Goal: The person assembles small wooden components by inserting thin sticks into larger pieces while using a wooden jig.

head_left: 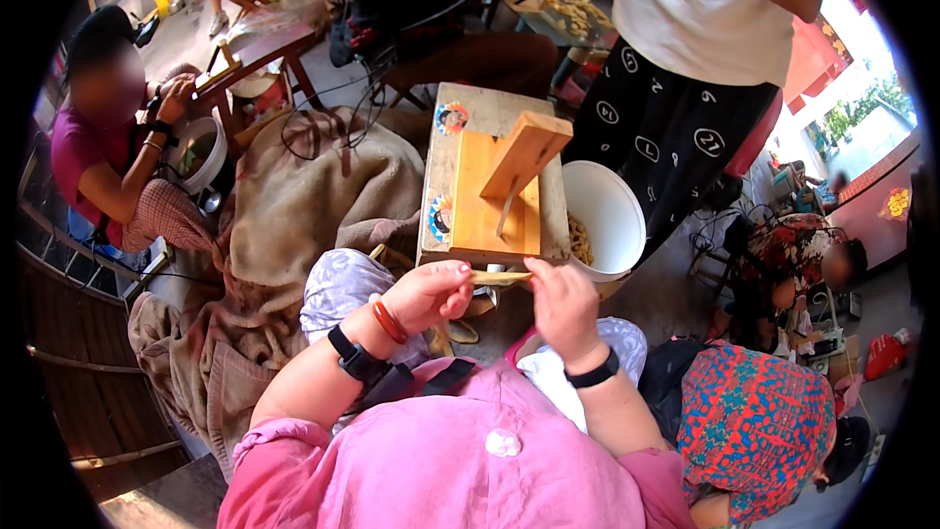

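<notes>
A slender pale yellow strip [499, 277] stretches level between my two hands, just off the near edge of a small wooden table [480, 106]. My left hand [431, 292] pinches its left end between thumb and fingers. The other end is in the closed fingers of my right hand [565, 306]. Ahead of them on the tabletop lies a wooden board [468, 201] with a tilted wooden block [527, 152] and a thin curved metal piece [507, 206] below it. What kind of thing the strip is, I cannot make out.
Right of the table stands a white bucket [619, 225] with yellowish pieces [580, 243] inside. A brown blanket [294, 206] lies in folds to the left. Several people sit or stand around; one in patterned dark trousers [651, 142] is close behind the bucket.
</notes>
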